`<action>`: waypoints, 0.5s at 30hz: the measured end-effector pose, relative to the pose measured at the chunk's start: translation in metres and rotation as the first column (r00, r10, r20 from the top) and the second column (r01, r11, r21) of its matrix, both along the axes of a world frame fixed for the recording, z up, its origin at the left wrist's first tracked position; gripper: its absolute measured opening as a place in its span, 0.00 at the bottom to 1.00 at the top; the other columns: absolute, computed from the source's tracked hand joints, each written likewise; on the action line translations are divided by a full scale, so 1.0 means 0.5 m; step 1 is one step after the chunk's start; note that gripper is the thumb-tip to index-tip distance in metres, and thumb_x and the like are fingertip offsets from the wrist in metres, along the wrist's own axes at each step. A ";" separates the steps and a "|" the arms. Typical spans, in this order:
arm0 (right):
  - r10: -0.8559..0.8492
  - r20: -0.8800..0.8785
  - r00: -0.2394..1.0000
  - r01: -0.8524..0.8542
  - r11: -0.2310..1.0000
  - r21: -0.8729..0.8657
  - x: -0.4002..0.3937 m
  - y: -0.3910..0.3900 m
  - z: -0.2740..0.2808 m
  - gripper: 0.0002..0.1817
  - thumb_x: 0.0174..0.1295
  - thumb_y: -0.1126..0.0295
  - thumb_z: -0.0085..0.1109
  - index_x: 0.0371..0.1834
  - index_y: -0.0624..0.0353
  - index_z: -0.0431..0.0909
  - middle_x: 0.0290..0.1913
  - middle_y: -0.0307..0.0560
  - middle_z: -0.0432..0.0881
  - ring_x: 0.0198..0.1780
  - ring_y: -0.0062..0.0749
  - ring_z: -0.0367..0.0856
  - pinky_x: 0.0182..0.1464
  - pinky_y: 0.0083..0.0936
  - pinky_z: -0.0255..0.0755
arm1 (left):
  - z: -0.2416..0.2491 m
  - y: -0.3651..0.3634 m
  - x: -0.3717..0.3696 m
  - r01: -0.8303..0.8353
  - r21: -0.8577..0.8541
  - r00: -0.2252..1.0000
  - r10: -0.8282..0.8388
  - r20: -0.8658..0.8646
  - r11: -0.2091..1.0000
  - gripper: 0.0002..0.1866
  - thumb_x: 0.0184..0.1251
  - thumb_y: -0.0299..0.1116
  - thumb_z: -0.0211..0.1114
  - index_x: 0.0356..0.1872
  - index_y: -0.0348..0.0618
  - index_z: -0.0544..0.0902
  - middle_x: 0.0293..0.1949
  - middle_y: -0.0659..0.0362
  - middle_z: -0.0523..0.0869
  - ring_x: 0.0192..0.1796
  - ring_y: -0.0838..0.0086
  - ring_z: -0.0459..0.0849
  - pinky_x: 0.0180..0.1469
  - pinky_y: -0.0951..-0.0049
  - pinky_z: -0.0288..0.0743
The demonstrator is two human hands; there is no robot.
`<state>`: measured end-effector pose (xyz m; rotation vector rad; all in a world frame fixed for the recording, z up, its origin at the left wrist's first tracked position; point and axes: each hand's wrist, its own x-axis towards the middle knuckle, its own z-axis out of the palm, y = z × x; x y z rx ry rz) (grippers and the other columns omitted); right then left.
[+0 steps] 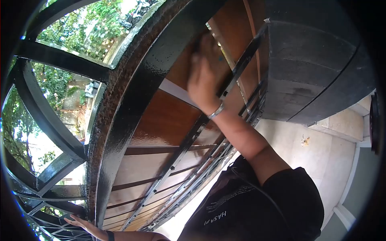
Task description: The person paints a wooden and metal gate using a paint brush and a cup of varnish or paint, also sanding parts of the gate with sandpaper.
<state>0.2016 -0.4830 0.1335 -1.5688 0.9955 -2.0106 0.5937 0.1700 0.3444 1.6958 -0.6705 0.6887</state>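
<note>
My right hand (203, 82), with a metal bracelet at the wrist, is raised over a brown wooden panel (161, 118) set in a black metal frame (134, 86). Motion smears its fingers, and whether they hold anything cannot be made out. At the lower left, my left hand (82, 225) has its fingers spread beside the lower part of the frame, with nothing in it. A dark band circles that wrist. The panel and frame surfaces look glossy.
Black curved metalwork (60, 60) fills the left side, with greenery behind it. Thin black bars (173, 168) cross the panels. A dark grey curved surface (301, 60) stands at the upper right, above a pale tiled floor (281, 138) and a pale step (339, 122).
</note>
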 end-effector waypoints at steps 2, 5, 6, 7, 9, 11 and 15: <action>0.032 -0.087 0.996 -0.044 0.990 -0.135 0.013 0.066 -0.041 0.25 0.74 0.74 0.40 0.72 0.73 0.59 0.75 0.70 0.55 0.78 0.69 0.44 0.77 0.58 0.39 | 0.000 0.016 0.007 -0.058 0.054 0.998 0.058 0.014 0.997 0.40 0.73 0.64 0.34 0.79 0.53 0.43 0.79 0.53 0.42 0.78 0.61 0.49 0.77 0.41 0.42; 0.219 -0.357 0.908 -0.269 0.958 -0.097 0.012 0.095 -0.141 0.30 0.69 0.70 0.52 0.72 0.69 0.60 0.76 0.68 0.55 0.77 0.69 0.48 0.76 0.59 0.43 | -0.019 0.012 0.029 -0.132 0.075 0.990 0.128 0.065 0.988 0.42 0.71 0.64 0.40 0.79 0.51 0.45 0.78 0.51 0.45 0.76 0.59 0.53 0.75 0.44 0.48; 0.217 -0.358 0.908 -0.268 0.958 -0.101 0.014 0.072 -0.135 0.30 0.69 0.70 0.52 0.72 0.69 0.60 0.76 0.68 0.55 0.77 0.69 0.48 0.76 0.59 0.43 | -0.024 0.013 0.034 -0.158 0.088 0.985 0.151 0.082 0.983 0.43 0.71 0.64 0.42 0.79 0.50 0.45 0.78 0.50 0.45 0.76 0.58 0.54 0.74 0.45 0.50; 0.119 -0.174 0.978 -0.140 0.983 -0.119 0.011 0.035 -0.112 0.29 0.68 0.70 0.52 0.71 0.70 0.60 0.75 0.68 0.55 0.77 0.70 0.48 0.76 0.58 0.43 | -0.022 0.017 0.036 -0.186 0.113 0.980 0.176 0.098 0.976 0.44 0.70 0.64 0.44 0.79 0.50 0.46 0.78 0.49 0.46 0.75 0.58 0.55 0.74 0.46 0.52; 0.051 0.081 0.995 -0.046 0.996 -0.070 0.012 -0.034 -0.075 0.29 0.66 0.72 0.52 0.70 0.73 0.61 0.75 0.69 0.56 0.76 0.71 0.49 0.76 0.57 0.42 | -0.014 0.030 0.038 -0.243 0.160 0.966 0.223 0.135 0.957 0.45 0.69 0.64 0.48 0.78 0.48 0.47 0.77 0.48 0.48 0.74 0.56 0.58 0.72 0.47 0.56; 0.032 -0.007 0.999 -0.033 0.994 -0.106 0.001 0.000 -0.001 0.29 0.65 0.73 0.53 0.69 0.73 0.62 0.75 0.69 0.57 0.76 0.71 0.50 0.76 0.58 0.42 | -0.019 0.038 0.034 -0.301 0.192 0.948 0.271 0.168 0.934 0.47 0.68 0.64 0.52 0.78 0.47 0.48 0.77 0.47 0.49 0.73 0.55 0.61 0.71 0.49 0.60; 0.077 -0.239 0.968 -0.142 0.952 -0.270 0.017 0.078 -0.070 0.27 0.64 0.73 0.53 0.67 0.72 0.65 0.73 0.67 0.59 0.74 0.71 0.53 0.74 0.62 0.44 | -0.007 0.041 0.040 -0.401 0.257 0.906 0.341 0.250 0.879 0.50 0.66 0.64 0.60 0.78 0.44 0.50 0.75 0.44 0.52 0.70 0.52 0.66 0.69 0.52 0.67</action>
